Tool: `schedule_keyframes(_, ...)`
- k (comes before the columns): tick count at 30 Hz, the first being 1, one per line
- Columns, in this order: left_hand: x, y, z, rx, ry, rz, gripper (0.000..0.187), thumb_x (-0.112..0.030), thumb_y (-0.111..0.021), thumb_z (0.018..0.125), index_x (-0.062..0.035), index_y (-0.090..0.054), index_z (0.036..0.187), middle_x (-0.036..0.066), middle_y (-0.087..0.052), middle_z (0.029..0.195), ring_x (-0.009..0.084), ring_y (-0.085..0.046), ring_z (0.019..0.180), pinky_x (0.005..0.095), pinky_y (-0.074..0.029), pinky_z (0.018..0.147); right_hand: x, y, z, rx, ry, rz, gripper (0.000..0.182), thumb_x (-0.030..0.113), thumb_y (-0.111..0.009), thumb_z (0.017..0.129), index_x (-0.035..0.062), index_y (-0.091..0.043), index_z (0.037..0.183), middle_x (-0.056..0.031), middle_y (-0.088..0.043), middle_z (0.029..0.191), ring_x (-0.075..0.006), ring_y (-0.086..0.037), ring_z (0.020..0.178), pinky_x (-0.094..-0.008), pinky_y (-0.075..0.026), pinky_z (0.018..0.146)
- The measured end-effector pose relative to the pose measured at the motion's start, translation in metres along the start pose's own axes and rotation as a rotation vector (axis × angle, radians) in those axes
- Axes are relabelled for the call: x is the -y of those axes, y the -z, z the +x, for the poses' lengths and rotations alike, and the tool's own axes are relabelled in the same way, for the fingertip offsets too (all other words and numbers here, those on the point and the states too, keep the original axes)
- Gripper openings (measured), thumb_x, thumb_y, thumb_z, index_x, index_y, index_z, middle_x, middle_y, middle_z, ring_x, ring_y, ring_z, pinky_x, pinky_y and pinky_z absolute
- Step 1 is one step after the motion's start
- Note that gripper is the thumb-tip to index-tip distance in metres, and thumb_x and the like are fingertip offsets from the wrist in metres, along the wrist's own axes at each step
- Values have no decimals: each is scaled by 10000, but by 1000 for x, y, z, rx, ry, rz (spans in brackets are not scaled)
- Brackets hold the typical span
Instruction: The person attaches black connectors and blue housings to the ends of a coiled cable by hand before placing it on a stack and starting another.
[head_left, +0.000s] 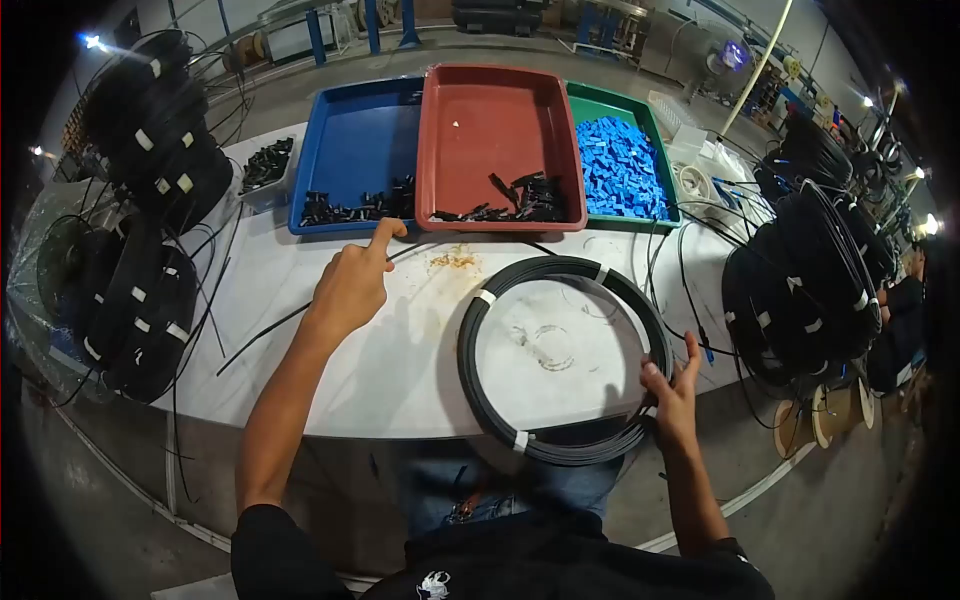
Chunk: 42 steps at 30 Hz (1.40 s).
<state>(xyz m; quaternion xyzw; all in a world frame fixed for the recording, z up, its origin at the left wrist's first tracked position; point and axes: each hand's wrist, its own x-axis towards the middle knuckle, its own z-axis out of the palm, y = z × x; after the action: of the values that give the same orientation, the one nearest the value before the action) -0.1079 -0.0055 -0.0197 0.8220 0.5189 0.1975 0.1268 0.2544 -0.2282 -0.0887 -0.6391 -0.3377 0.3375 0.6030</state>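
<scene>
A coil of black cable point(478, 375), bound with white tape, lies on the white table and reaches over its front edge. My right hand point(676, 395) is at the coil's right side, thumb and fingers apart around its outer edge. My left hand point(352, 280) is above the table near the blue tray point(350, 130), its index finger pointing toward the red tray point(490, 130). A loose cable end point(265, 333) passes beneath that hand; whether the curled fingers hold it is hidden.
Black pieces lie in the blue and red trays; blue connectors point(620, 165) fill much of the green tray point(672, 190). Stacked cable coils point(155, 130) stand at left, more coils point(800, 285) at right. A small bin point(268, 195) holds black parts. Part of another person shows at far right.
</scene>
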Motion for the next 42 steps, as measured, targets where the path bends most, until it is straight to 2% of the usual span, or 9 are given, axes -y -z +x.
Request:
schedule_keyframes(8,0,-11,6,36,-61,0,435,49,-558,824,-134,-450,1205,178,-730,853,418,-690,874,511,-511,784,-9,-16,-32,68,256,-437,836,68,-635,823,-49,-154,1497,-217,-244,1509,-318,-198,1436,-415,-116,1195)
schedule_keyframes(13,-10,-32,2,44,-57,-166,401,-236,-655,915,-116,-451,1238,234,-709,957,464,-675,899,511,-512,797,8,-30,-64,122,202,-508,840,182,-670,855,-27,-172,1497,-224,-247,1499,-349,-252,1394,-442,-165,1159)
schedule_keyframes(15,-1,-41,7,80,-15,-185,489,-341,-682,898,-115,-449,1264,261,-691,1024,480,-667,938,510,-515,820,39,-21,-68,270,326,-1051,781,250,-675,890,-6,-237,1483,-237,-562,1207,-326,-547,1131,-420,-406,935)
schedule_keyframes(18,-8,-45,7,103,-32,-193,681,-442,-779,774,-129,-448,1279,260,-693,1052,461,-671,973,505,-514,870,52,-16,-47,301,267,-640,616,245,-697,888,28,-413,1390,-67,-443,414,-270,-486,363,-380,-391,449)
schedule_keyframes(21,-26,-51,5,55,-138,-94,610,-290,-787,753,-97,-466,1234,253,-676,1095,415,-685,935,441,-512,852,60,-23,3,251,693,-891,604,220,-765,818,45,-498,1330,-134,-650,798,-304,-639,728,-419,-470,678)
schedule_keyframes(26,-30,-70,35,243,-339,-271,587,-121,-721,743,-68,-444,1259,238,-667,1132,435,-634,1067,463,-489,930,47,-74,80,624,760,-1026,877,143,-764,777,117,-293,1517,-247,-291,1539,-440,-394,1343,-452,-352,1099)
schedule_keyframes(35,-68,-80,86,236,-535,114,612,-514,-686,841,-95,-505,1248,214,-679,832,405,-681,848,504,-525,748,40,-53,109,482,653,-1047,803,-12,-658,833,21,-248,1522,-272,-387,1481,-445,-375,1372,-451,-328,1128)
schedule_keyframes(39,-69,-86,90,169,-562,98,599,-517,-689,834,-102,-514,1229,189,-670,749,394,-687,784,500,-536,701,100,-100,111,247,885,-876,462,-24,-657,841,6,-552,1290,-211,-513,1382,-384,-504,1276,-432,-398,1074)
schedule_keyframes(42,-66,-99,94,150,-644,72,598,-412,-715,830,-133,-522,1323,146,-695,1085,312,-658,1056,447,-503,930,140,-179,102,570,1130,-661,382,36,-729,789,39,-646,1162,-146,-650,1164,-360,-610,1106,-422,-493,929)
